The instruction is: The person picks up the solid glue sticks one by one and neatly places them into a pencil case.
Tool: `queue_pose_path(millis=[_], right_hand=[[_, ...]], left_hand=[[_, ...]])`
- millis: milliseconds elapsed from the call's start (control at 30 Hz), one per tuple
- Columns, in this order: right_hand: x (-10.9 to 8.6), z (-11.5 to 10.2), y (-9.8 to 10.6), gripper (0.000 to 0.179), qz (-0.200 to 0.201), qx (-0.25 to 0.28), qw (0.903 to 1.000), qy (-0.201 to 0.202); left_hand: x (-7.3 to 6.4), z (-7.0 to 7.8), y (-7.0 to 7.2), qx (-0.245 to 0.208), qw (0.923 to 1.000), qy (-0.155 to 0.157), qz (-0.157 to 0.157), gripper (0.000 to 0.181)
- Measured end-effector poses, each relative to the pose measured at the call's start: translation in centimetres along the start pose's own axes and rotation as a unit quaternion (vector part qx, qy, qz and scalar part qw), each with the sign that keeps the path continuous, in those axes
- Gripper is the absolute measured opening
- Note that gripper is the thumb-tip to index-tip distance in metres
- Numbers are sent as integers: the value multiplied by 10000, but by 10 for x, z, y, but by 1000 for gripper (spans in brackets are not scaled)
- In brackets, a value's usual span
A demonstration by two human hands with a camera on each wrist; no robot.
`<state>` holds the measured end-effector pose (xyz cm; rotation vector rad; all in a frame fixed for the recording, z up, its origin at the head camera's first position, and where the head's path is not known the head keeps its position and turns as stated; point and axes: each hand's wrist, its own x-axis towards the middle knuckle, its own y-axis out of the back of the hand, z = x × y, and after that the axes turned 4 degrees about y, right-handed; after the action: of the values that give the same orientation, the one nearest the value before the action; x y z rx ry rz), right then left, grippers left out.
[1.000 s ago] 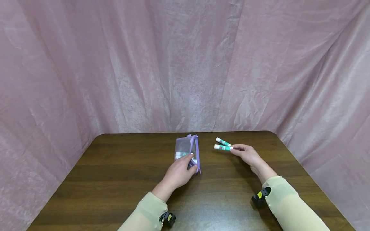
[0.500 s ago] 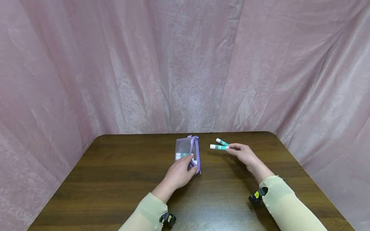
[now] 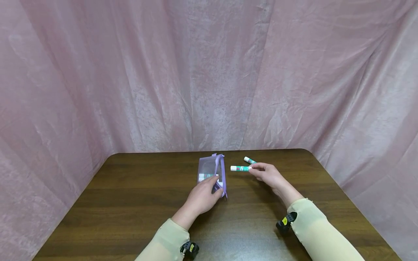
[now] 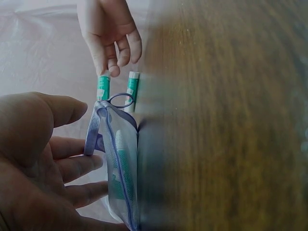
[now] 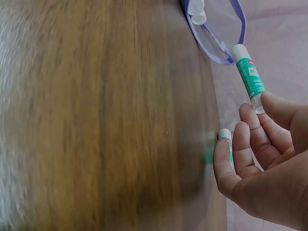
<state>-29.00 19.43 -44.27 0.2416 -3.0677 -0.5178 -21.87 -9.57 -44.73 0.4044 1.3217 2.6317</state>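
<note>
Right hand (image 3: 267, 175) has a green-and-white tube (image 3: 240, 168) pinched by one end, the other end pointing at the mesh pouch (image 3: 207, 164) just to its left. Left hand (image 3: 201, 195) has fingers loosely stretched out, touching that pouch, which has more tubes (image 3: 205, 176) inside. Spare tube (image 3: 249, 160) lies just beyond the right fingertips on a brown wood-grain table (image 3: 130, 195), shiny pink curtain (image 3: 196, 72) all round.

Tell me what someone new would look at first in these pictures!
Probably the shiny pink curtain behind the wooden table, since it fills most of the head view. Next, perhaps, the green-and-white stick pinched in the right hand, its white end pointing toward the purple-edged mesh pouch that the left hand touches, with more sticks inside.
</note>
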Motion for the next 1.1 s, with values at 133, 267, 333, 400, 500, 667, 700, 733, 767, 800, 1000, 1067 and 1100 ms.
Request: queue_pose_path(millis=[133,267,333,400,500,667,700,733,767,800,1000,1067,1100], right_hand=[[2,2,-4,38,-34,105,9999,67],[4,2,-10,39,-39,157,9999,29],[4,1,-12,39,-39,162,9999,14],[5,0,-14,39,-52,153,9999,37],[6,-1,-18,36,-34,120,9999,69],[8,-3,-26,32,16,-46,9999,139],[8,-4,-27,32,25,-84,9998,151],[8,-4,-28,32,30,-130,9998,159],[8,-5,-29,33,33,-158,9997,161],[8,-5,-30,34,27,-183,9997,162],[9,-7,-37,32,6,-227,9996,149],[9,-6,-39,30,14,-239,9996,149],[9,-6,-40,30,8,-254,9995,160]], left_hand=[[1,1,-1,113,9999,82,-54,55],[0,1,-1,134,9999,81,-62,54],[1,0,-1,130,9999,75,-69,55],[2,0,-1,111,9999,88,-91,55],[3,-1,-1,99,9998,118,-128,56],[3,0,-1,81,9997,170,-156,56],[3,0,-1,81,9997,176,-158,56],[2,0,0,89,9997,177,-155,57],[2,1,0,98,9996,190,-163,57],[2,1,0,102,9996,192,-168,57],[2,0,-2,147,9997,137,-146,57],[3,0,-2,161,9997,125,-139,56],[3,0,-2,160,9997,131,-146,56]])
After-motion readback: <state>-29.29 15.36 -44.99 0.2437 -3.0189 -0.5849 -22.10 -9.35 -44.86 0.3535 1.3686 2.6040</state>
